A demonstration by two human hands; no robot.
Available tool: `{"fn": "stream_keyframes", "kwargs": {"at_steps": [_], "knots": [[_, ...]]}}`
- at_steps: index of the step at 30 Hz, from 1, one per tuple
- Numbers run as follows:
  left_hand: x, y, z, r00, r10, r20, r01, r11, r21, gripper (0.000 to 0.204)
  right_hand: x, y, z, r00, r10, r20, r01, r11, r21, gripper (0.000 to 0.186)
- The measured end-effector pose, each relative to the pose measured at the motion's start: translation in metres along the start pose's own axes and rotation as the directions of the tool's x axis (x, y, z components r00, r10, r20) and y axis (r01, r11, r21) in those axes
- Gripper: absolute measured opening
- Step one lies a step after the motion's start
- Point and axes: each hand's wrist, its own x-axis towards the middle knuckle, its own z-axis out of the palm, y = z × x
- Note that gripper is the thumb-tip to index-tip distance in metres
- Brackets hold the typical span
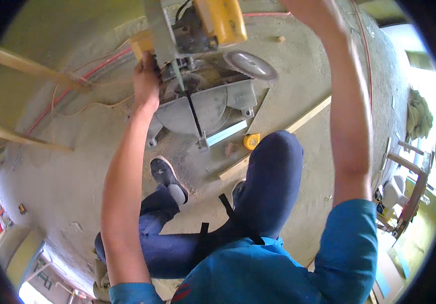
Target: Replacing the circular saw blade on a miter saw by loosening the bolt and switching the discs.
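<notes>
A mitre saw (pixel 192 111) with a grey base and yellow motor housing (pixel 222 20) stands on the floor in front of me. My left hand (pixel 147 81) is closed at the saw's left side, beside a yellow part (pixel 142 43); its fingertips are partly hidden. A grey guard or blade plate (pixel 161 33) rises over the slot in the base. Behind the right fence a loose round saw blade (pixel 251 65) lies tilted. My right arm reaches up past the saw's right side, and only part of my right hand (pixel 311 12) shows, its fingers cut off by the upper edge.
A yellow tape measure (pixel 251 141) and a pale blue strip (pixel 226 133) lie before the saw. A long wooden batten (pixel 309 114) runs diagonally by my raised knee. Red cable (pixel 51 111) crosses the floor. Wooden poles (pixel 35 68) slant at left; a wooden frame (pixel 413 192) stands right.
</notes>
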Motion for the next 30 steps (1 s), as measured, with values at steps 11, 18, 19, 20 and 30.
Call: {"fn": "stream_keyframes", "kwargs": {"at_steps": [11, 18, 19, 20, 30], "knots": [[0.013, -0.02, 0.01, 0.999, 0.045, -0.011, -0.045, 0.997, -0.06, 0.036, -0.212, -0.123, 0.193, 0.689, 0.564, 0.456, -0.63, 0.777, -0.009, 0.032], [0.004, -0.019, 0.019, 0.991, 0.115, -0.073, -0.125, 0.983, -0.137, 0.032, -0.201, -0.078, 0.225, 0.704, 0.659, 0.263, -0.609, 0.752, -0.253, 0.035], [0.003, -0.019, 0.02, 0.985, 0.113, -0.132, -0.136, 0.974, -0.183, 0.031, -0.198, -0.082, 0.234, 0.707, 0.656, 0.265, -0.61, 0.755, -0.242, 0.035], [0.002, -0.02, 0.02, 0.984, 0.113, -0.14, -0.136, 0.975, -0.174, 0.031, -0.195, -0.086, 0.243, 0.668, 0.682, 0.297, -0.605, 0.731, -0.316, 0.035], [0.018, -0.037, 0.016, 0.956, 0.273, -0.106, -0.289, 0.941, -0.178, 0.032, -0.248, -0.08, 0.265, 0.673, 0.573, 0.468, -0.578, 0.802, -0.15, 0.033]]}}
